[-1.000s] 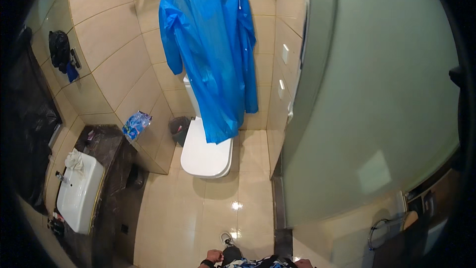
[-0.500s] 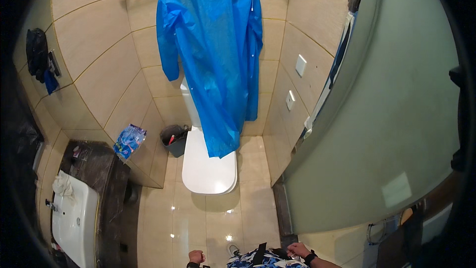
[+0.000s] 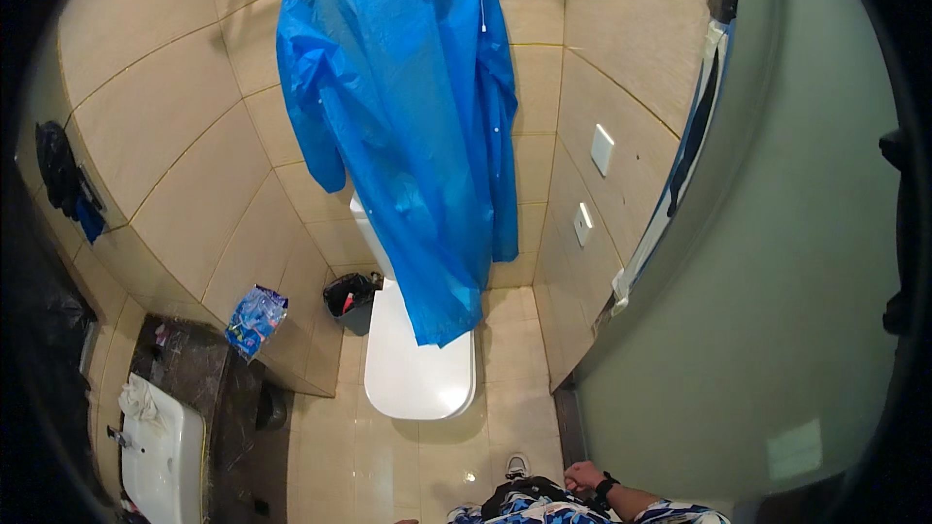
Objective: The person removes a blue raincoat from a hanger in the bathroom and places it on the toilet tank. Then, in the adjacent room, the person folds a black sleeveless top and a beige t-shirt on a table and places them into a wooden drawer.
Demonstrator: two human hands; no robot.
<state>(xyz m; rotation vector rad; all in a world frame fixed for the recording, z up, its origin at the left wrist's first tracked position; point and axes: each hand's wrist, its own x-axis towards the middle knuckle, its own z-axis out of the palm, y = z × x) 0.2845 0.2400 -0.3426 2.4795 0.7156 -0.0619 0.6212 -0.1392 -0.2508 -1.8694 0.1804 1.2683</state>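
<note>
A long blue plastic raincoat point(image 3: 417, 136) hangs against the tiled wall, its lower end draped over the toilet. Below it, the white toilet lid point(image 3: 422, 378) is down. My right hand point(image 3: 584, 476), with a dark band at the wrist, is low in front of my patterned clothing, apart from the raincoat. Its fingers are curled closed, and whatever may be inside them is hidden. Only a sliver of my left hand point(image 3: 407, 521) shows at the bottom edge, so its fingers cannot be made out.
A dark bin point(image 3: 351, 303) stands left of the toilet. At left, a white washbasin point(image 3: 160, 456) with a cloth sits beside a dark counter point(image 3: 194, 359). A blue packet point(image 3: 257, 320) is on the wall corner. A frosted glass panel point(image 3: 738, 281) fills the right side.
The view has moved forward and shifted, so the toilet and washbasin sit lower in the picture. My left hand has slipped almost wholly out of view. The raincoat still hangs.
</note>
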